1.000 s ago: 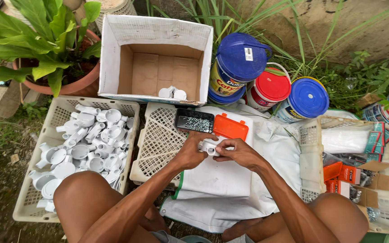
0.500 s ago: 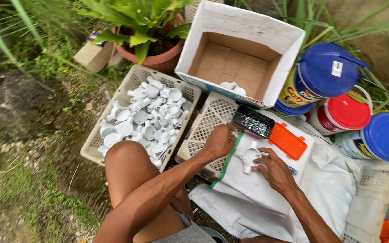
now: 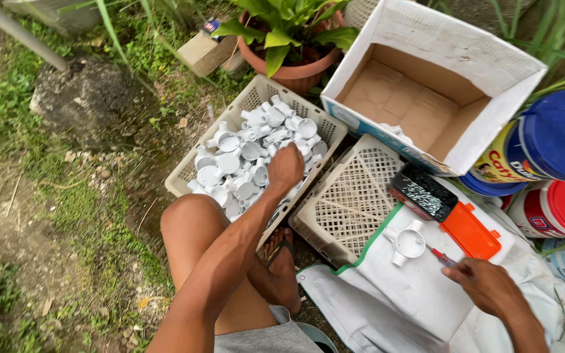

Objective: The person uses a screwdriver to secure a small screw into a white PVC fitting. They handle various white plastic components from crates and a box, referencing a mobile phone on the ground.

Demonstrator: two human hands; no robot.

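My left hand [image 3: 286,168] reaches down into a cream lattice basket [image 3: 193,165] full of white plastic pipe fittings [image 3: 243,153]; its fingers are curled among them, and what they hold is hidden. My right hand [image 3: 488,285] rests on a white sheet [image 3: 387,301] at the lower right and grips a small red-handled screwdriver [image 3: 441,255]. One white round fitting [image 3: 409,242] lies on the sheet just left of the screwdriver's tip.
An upturned cream basket [image 3: 351,196] sits under the sheet. An open white cardboard box [image 3: 426,85] holds a few fittings. A black and orange case [image 3: 446,209], paint buckets [image 3: 550,150], a potted plant [image 3: 289,46] and a rock [image 3: 86,98] surround me.
My left hand has left the sheet and gone left into the basket of fittings. The white fitting now lies alone on the sheet. The view has swung further left.
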